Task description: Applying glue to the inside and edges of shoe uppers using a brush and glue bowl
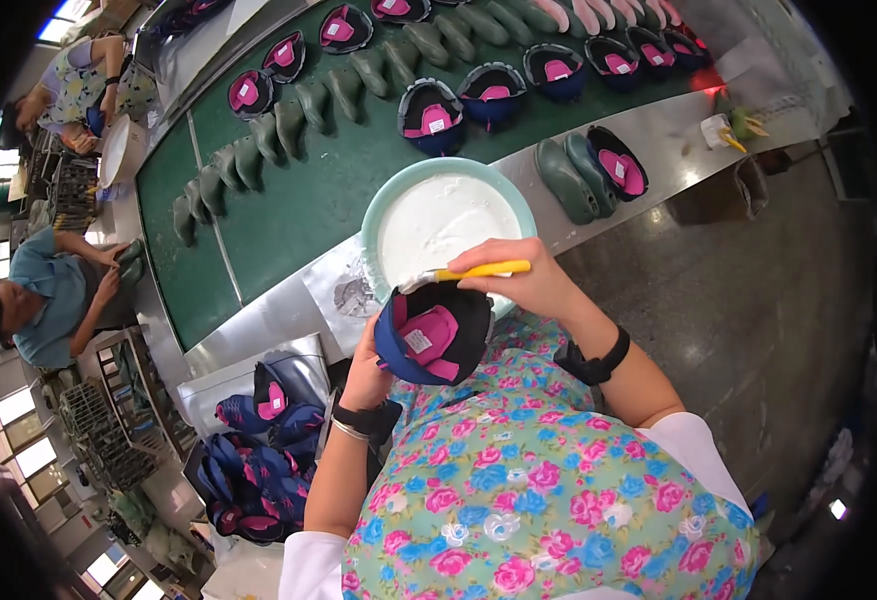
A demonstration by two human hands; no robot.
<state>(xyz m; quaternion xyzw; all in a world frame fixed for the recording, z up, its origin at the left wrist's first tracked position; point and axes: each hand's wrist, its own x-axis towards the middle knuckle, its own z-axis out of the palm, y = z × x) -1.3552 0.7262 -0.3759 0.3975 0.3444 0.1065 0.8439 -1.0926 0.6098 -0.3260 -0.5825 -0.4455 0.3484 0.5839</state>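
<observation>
My left hand (365, 372) grips a navy shoe upper (396, 347) with a bright pink lining and a small white label inside. The upper's open rim faces up, over the near edge of the bowl. In my right hand (521, 278) is a brush (496, 269) with a yellow handle. Its bristles, coated white, touch or hover just at the far rim of the upper; I cannot tell which. Right behind both hands stands a pale green bowl (372, 222) holding thick white liquid (446, 215), probably glue.
A green work surface (299, 205) carries rows of dark green shoe lasts (316, 105) and more uppers (431, 115). Two lasts and an upper (621, 165) stand on the metal edge at right, near a small white bottle (716, 132). Navy uppers (259, 480) pile up lower left. Two people (54, 290) work at left.
</observation>
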